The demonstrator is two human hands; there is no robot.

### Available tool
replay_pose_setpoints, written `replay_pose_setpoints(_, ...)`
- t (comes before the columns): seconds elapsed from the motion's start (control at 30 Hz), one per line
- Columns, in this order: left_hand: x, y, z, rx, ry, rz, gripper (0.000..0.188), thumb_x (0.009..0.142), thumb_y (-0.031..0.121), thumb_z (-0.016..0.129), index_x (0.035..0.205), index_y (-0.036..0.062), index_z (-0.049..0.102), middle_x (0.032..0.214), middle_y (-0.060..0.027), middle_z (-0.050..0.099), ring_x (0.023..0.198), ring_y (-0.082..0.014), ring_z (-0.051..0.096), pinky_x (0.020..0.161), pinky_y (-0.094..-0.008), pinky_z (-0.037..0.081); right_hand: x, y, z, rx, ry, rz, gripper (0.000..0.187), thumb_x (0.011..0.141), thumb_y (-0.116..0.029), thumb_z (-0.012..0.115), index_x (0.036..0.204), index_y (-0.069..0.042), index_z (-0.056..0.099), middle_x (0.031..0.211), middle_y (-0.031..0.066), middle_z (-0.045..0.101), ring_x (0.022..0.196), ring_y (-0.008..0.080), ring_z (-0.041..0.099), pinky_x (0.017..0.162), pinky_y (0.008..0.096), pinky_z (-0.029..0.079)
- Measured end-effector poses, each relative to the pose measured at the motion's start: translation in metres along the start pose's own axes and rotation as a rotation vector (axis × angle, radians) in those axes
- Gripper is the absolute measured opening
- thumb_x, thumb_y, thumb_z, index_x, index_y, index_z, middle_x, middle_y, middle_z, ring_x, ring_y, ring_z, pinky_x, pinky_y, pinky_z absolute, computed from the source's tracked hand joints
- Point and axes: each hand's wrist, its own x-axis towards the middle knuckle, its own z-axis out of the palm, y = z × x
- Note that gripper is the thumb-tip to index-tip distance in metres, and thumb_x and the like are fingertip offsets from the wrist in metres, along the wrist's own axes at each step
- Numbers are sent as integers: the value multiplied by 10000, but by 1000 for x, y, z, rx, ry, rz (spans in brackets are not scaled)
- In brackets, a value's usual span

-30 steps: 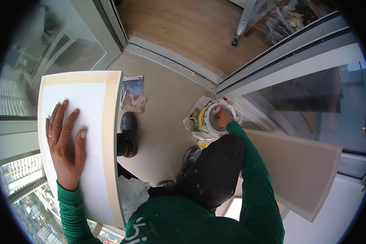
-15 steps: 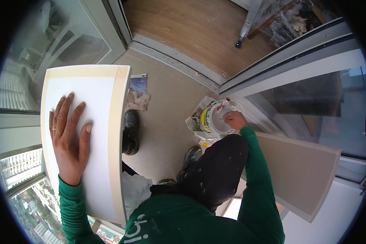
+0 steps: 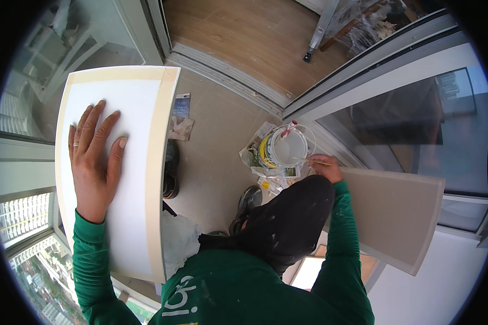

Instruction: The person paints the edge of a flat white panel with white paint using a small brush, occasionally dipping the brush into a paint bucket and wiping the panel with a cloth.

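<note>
My left hand lies flat with fingers spread on a white panel. Cream masking tape runs along the panel's borders. In my right hand is a thin paintbrush with a yellowish handle, its tip pointing left over the rim of a round paint bucket. White paint shows inside the bucket. A red-handled tool leans at the bucket's far rim, its lower end not clear.
Crumpled papers lie under and around the bucket. Beside my right arm stands a beige panel. A sliding-door track crosses the floor beyond, with a ladder leg past it. Glass windows stand at my left.
My right hand has drawn back from over the bucket, toward me and to the right, with the paintbrush. My left hand still rests on the white panel. The whole view has shifted slightly.
</note>
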Motion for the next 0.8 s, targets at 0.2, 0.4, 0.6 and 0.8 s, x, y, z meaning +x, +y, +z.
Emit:
replay_pose_setpoints(0.2,0,1,-1,-7,17,-5,374,1035,221,630,1376,88,706,1559,-146,586,1502,-369,483,1275,-570,275,10,60,-3,-47,51,-227,190,935,-86,746,1098,7,771,908,26,756,810,111,689,747,283,557)
replay_pose_setpoints(0.4,-6,-5,-3,11,10,-40,378,1039,217,623,1383,78,698,1558,-154,584,1504,-372,478,1277,-561,273,67,55,16,-163,121,-276,162,900,-82,764,1046,-23,799,913,70,785,810,157,730,761,318,583)
replay_pose_setpoints(0.6,-3,1,-4,34,-45,-63,382,1037,195,608,1385,64,696,1563,-162,578,1512,-378,466,1284,-545,265,134,56,56,-579,-64,-299,239,924,-157,696,1091,-16,792,853,124,775,656,200,726,645,350,591)
replay_pose_setpoints(0.8,-10,-6,-1,61,-89,-102,406,1042,176,584,1413,42,680,1575,-166,567,1525,-375,451,1286,-539,263,173,73,71,-782,-249,-171,305,925,-158,610,1140,-60,803,938,176,795,737,331,772,728,441,621)
